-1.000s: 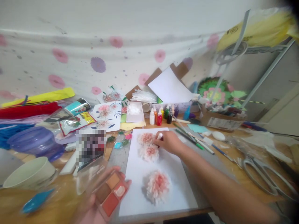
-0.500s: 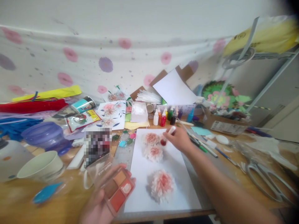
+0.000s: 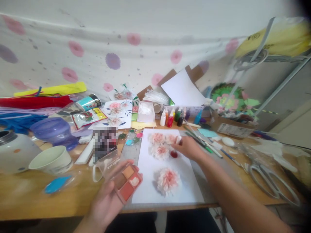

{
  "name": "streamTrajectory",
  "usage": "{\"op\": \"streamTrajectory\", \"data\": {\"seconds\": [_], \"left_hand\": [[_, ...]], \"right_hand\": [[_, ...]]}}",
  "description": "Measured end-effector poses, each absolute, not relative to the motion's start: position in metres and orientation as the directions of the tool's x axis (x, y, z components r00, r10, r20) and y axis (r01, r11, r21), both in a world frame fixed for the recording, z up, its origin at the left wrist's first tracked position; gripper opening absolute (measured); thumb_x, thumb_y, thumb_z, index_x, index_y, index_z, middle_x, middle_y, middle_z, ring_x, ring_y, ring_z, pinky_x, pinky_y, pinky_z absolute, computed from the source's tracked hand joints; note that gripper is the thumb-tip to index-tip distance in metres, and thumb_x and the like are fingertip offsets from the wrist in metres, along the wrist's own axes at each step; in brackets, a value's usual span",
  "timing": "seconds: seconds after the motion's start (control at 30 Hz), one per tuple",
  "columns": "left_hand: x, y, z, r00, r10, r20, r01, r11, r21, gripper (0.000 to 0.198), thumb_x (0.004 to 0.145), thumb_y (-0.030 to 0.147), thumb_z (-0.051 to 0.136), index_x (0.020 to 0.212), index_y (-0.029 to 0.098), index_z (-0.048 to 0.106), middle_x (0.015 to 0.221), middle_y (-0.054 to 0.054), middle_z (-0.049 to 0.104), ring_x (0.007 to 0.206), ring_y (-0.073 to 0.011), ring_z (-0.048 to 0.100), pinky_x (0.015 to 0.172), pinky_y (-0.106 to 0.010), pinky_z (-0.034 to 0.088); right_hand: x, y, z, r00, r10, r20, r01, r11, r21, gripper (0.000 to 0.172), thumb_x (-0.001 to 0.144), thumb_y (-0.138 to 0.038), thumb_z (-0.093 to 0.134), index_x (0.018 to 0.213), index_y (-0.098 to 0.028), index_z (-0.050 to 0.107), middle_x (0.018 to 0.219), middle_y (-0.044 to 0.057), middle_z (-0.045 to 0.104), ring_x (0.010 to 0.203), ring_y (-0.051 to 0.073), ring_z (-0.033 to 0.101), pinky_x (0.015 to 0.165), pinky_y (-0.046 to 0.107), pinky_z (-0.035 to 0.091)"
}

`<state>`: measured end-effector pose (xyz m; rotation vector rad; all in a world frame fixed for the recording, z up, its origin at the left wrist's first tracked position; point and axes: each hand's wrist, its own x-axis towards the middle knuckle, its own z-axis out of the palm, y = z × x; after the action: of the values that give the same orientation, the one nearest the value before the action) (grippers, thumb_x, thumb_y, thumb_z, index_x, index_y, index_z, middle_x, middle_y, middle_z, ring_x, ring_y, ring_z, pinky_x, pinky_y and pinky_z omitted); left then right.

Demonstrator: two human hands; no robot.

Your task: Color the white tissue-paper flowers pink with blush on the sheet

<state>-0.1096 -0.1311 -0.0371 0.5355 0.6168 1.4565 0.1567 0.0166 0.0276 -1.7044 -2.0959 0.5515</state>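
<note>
My left hand (image 3: 107,197) is closed around a small makeup palette (image 3: 126,191) with orange, brown and coral pans, held above the table's front edge. In my right hand (image 3: 188,147) is a makeup brush (image 3: 174,153), its dark red bristles pointing down over the white paper sheet (image 3: 150,184). White fluffy flowers tinted coral lie on that sheet. A large one (image 3: 168,181) sits near the front. Another (image 3: 161,150) lies just left of the brush, with a flower (image 3: 157,138) behind it. My right hand partly covers one more flower (image 3: 170,139) at the back.
Paint bottles (image 3: 170,119) and a white box (image 3: 145,112) stand behind the sheet. Scissors (image 3: 269,181), pens and brushes lie at right. A pale green bowl (image 3: 52,160), a purple container (image 3: 52,132) and a blue piece (image 3: 57,184) are at left.
The brush has moved slightly toward me, its bristles now lower beside the middle flower. The view has shifted, so more of the table's front edge shows. Both hands keep their holds.
</note>
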Motion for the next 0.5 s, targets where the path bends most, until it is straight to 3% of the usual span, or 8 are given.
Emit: {"op": "streamTrajectory", "data": {"seconds": [0.17, 0.27, 0.37, 0.43, 0.5], "left_hand": [[-0.108, -0.129, -0.039, 0.002, 1.000, -0.024, -0.726, 0.018, 0.687, 0.046, 0.076, 0.043, 0.068, 0.117, 0.024, 0.064, 0.133, -0.008, 0.058, 0.118, -0.0327, 0.055, 0.102, -0.054, 0.043], [-0.107, -0.128, -0.039, -0.006, 1.000, -0.005, -0.714, -0.001, 0.700, 0.045, 0.077, 0.044, 0.066, 0.116, 0.023, 0.064, 0.134, -0.009, 0.057, 0.120, -0.0345, 0.052, 0.102, -0.056, 0.042], [-0.106, -0.128, -0.038, -0.018, 1.000, 0.005, -0.712, -0.016, 0.702, 0.043, 0.079, 0.043, 0.064, 0.116, 0.022, 0.065, 0.133, -0.008, 0.057, 0.120, -0.0334, 0.052, 0.102, -0.055, 0.042], [-0.104, -0.128, -0.036, -0.023, 1.000, 0.015, -0.713, -0.027, 0.701, 0.041, 0.079, 0.042, 0.065, 0.115, 0.022, 0.065, 0.130, -0.008, 0.059, 0.117, -0.0318, 0.053, 0.100, -0.054, 0.044], [-0.103, -0.126, -0.033, -0.028, 0.999, 0.018, -0.711, -0.032, 0.702, 0.041, 0.076, 0.039, 0.069, 0.112, 0.022, 0.067, 0.126, -0.007, 0.062, 0.113, -0.0299, 0.056, 0.097, -0.050, 0.047]], "right_hand": [[0.145, -0.006, 0.036, -0.192, 0.972, 0.136, 0.737, 0.234, -0.634, 0.016, 0.079, -0.031, 0.060, 0.070, -0.021, 0.069, 0.066, 0.000, 0.070, 0.060, 0.014, 0.061, 0.055, 0.023, 0.039], [0.121, -0.022, 0.036, -0.386, 0.915, 0.120, 0.624, 0.355, -0.696, 0.015, 0.081, -0.031, 0.061, 0.072, -0.022, 0.069, 0.075, 0.001, 0.072, 0.067, 0.014, 0.064, 0.061, 0.022, 0.042], [0.103, -0.031, 0.034, -0.515, 0.843, 0.152, 0.661, 0.504, -0.555, 0.008, 0.077, -0.024, 0.064, 0.071, -0.022, 0.068, 0.076, 0.002, 0.072, 0.069, 0.015, 0.064, 0.064, 0.024, 0.043], [0.105, -0.032, 0.037, -0.488, 0.835, 0.255, 0.703, 0.549, -0.451, 0.009, 0.077, -0.023, 0.064, 0.068, -0.021, 0.067, 0.076, 0.003, 0.071, 0.071, 0.017, 0.063, 0.066, 0.025, 0.044], [0.115, -0.031, 0.042, -0.403, 0.821, 0.404, 0.685, 0.564, -0.462, 0.011, 0.080, -0.026, 0.062, 0.071, -0.021, 0.067, 0.080, 0.004, 0.071, 0.076, 0.018, 0.064, 0.069, 0.027, 0.045]]}}
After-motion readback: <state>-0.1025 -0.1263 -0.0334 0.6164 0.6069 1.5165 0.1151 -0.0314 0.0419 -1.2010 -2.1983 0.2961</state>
